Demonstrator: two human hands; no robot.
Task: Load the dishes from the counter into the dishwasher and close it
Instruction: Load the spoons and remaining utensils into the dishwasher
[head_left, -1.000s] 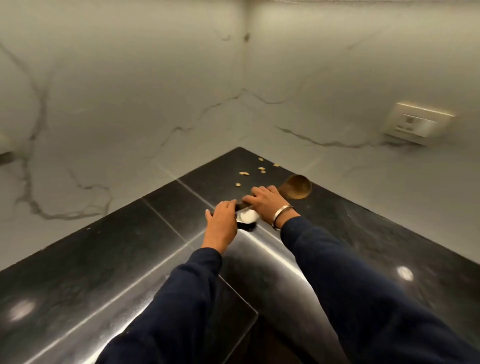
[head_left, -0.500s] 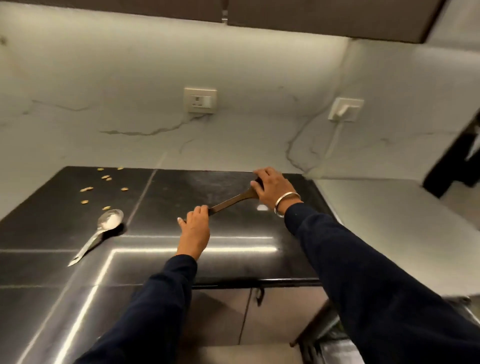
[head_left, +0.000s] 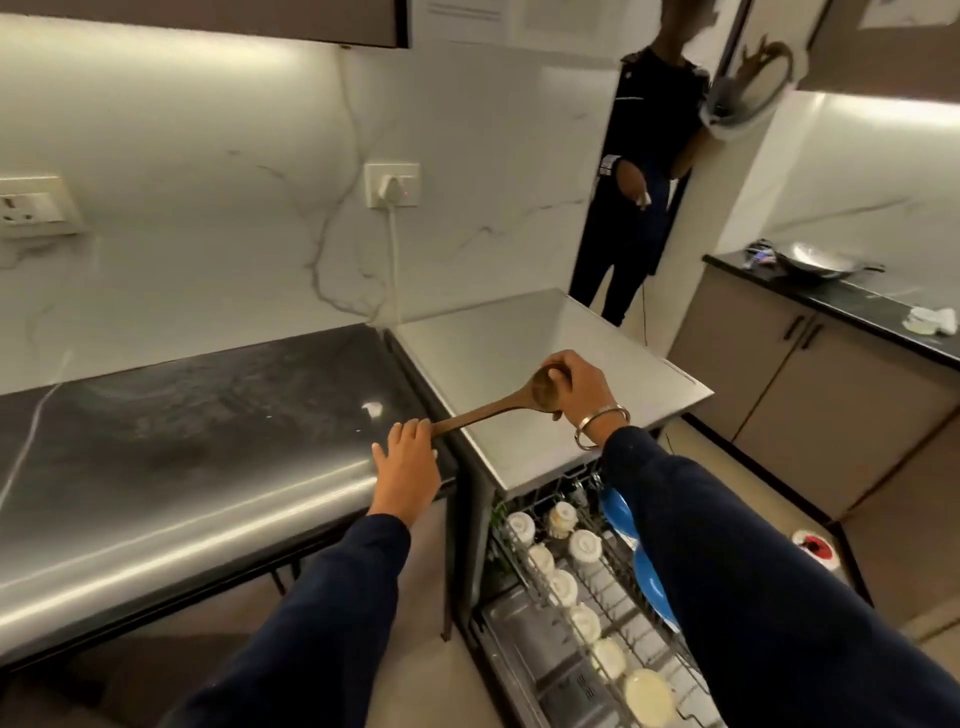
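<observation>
spoon (head_left: 493, 408) lies nearly level between both hands, bowl gripped in right hand (head_left: 576, 389), handle end pinched by left hand (head_left: 408, 462), with rack (head_left: 597, 587) below right.

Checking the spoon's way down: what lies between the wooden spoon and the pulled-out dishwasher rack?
In the head view, the dishwasher's steel top lies under the wooden spoon; the rack of white cups sits below its front edge.
</observation>
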